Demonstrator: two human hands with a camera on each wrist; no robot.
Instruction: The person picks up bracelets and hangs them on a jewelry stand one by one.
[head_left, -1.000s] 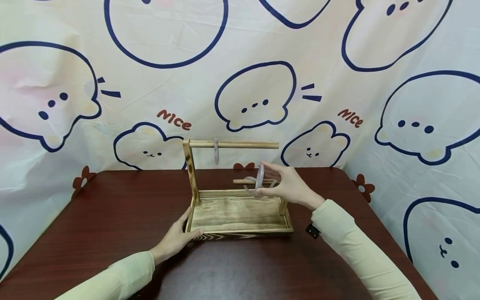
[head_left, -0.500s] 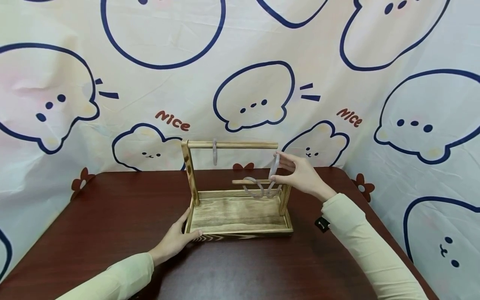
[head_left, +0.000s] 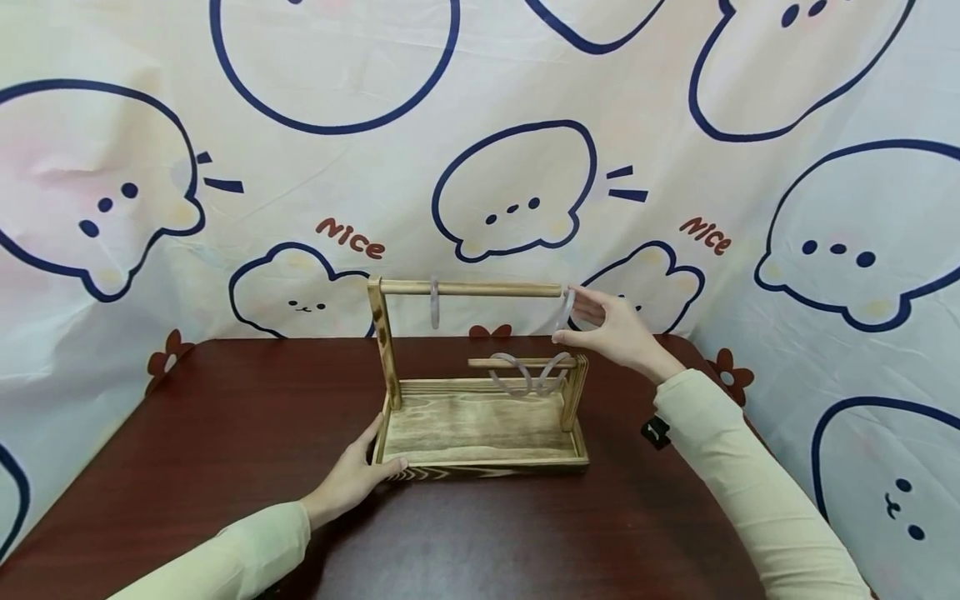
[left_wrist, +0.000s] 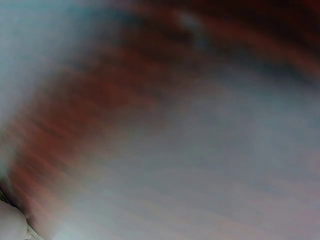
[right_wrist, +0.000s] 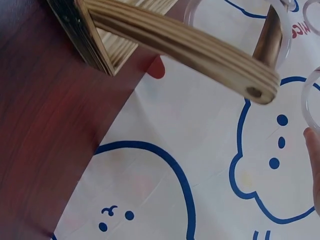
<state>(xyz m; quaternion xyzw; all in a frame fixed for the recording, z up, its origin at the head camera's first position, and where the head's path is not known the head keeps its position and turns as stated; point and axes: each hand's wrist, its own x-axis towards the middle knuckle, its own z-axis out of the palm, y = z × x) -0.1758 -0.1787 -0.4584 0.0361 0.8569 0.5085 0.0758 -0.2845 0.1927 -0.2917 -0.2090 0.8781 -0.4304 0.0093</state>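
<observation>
A wooden bangle stand (head_left: 480, 425) has a tray base, a taller left post with an upper rod (head_left: 502, 289) and a shorter right post with a lower rod (head_left: 480, 363). My left hand (head_left: 352, 475) grips the tray's left front corner, thumb along the front. With fingertips and thumb, my right hand (head_left: 618, 329) pinches a translucent bangle (head_left: 566, 312) near the upper rod's free end; whether the rod enters it cannot be told. One bangle (head_left: 434, 304) hangs on the upper rod. Two others, a left bangle (head_left: 510, 385) and a right bangle (head_left: 551, 375), hang on the lower rod.
The stand rests on a dark red-brown table (head_left: 247, 417). Behind and beside it hangs a printed cloth (head_left: 390, 192). The right wrist view has the short post (right_wrist: 185, 47) close up; the left wrist view is mostly blurred.
My right hand has lifted the bangle up and rightward, from beside the lower rod to the upper rod's free end. My left hand stays on the tray corner.
</observation>
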